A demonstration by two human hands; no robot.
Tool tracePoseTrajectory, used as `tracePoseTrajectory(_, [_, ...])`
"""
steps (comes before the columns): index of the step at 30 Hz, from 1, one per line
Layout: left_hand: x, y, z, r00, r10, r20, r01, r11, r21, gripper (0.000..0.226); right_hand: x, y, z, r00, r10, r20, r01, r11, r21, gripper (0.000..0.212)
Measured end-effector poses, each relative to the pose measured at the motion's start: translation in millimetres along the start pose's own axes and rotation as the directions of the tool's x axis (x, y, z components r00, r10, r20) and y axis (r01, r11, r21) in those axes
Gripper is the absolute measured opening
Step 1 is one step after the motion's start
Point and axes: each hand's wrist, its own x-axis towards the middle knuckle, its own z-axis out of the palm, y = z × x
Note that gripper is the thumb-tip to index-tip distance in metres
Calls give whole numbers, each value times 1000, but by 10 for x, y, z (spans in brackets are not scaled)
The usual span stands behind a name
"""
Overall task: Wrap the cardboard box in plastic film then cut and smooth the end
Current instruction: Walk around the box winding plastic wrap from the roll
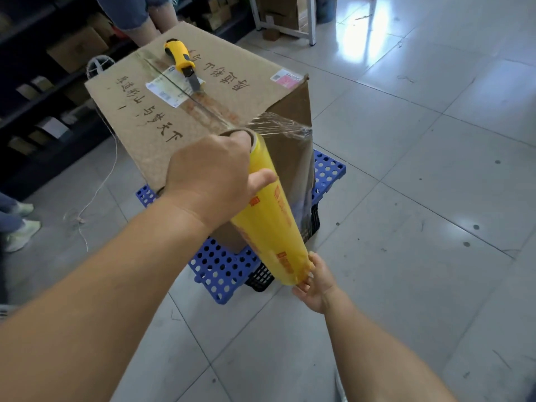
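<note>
A large cardboard box [162,111] with handwritten black characters stands on a blue perforated plastic pallet [220,265]. A yellow roll of plastic film [272,216] is held upright against the box's near right corner. My left hand [214,175] grips the roll's top end, fingers in the core and thumb across the roll. My right hand [316,282] holds the roll's bottom end. Clear film [284,126] stretches from the roll to the box's right corner, bunched there. A yellow utility knife [182,60] lies on the box top, blade out.
Dark shelves with small boxes [43,91] line the left side. A person's legs [145,18] stand behind the box, and another person's shoes [23,230] are at the left edge. String [101,181] trails over the tiled floor. A black crate [261,277] sits under the pallet.
</note>
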Motion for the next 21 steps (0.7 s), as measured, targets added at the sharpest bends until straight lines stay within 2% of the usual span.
tracePoseTrajectory(4, [-203, -197, -32, 996, 61, 66, -56, 996, -77, 36, -74, 204, 58, 999, -26, -19, 28, 995, 94, 26])
tracePoseTrajectory(6, [-264, -258, -54, 993, 80, 81, -71, 990, -118, 34, -96, 286, 100, 996, -52, -68, 59, 994, 96, 38])
tracePoseTrajectory(9, [-331, -320, -106, 998, 58, 27, -56, 996, -69, 40, -104, 358, 149, 996, -44, -72, 50, 996, 75, 46])
tracePoseTrajectory(12, [-441, -407, -146, 998, 63, 16, -63, 998, 1, 44, -201, 433, 211, 1000, -16, -22, 19, 994, 108, 37])
tracePoseTrajectory(16, [-582, -530, -138, 991, 105, 85, -98, 992, -85, 32, -259, 569, 292, 997, -68, -31, 72, 984, 160, 38])
tracePoseTrajectory(19, [-631, -599, -153, 993, 98, 59, -91, 991, -100, 32, -248, 650, 319, 990, -104, -100, 114, 989, 98, 34])
tracePoseTrajectory(21, [-661, -634, -169, 996, 88, 28, -86, 994, -72, 35, -244, 698, 309, 995, -79, -62, 85, 992, 92, 27])
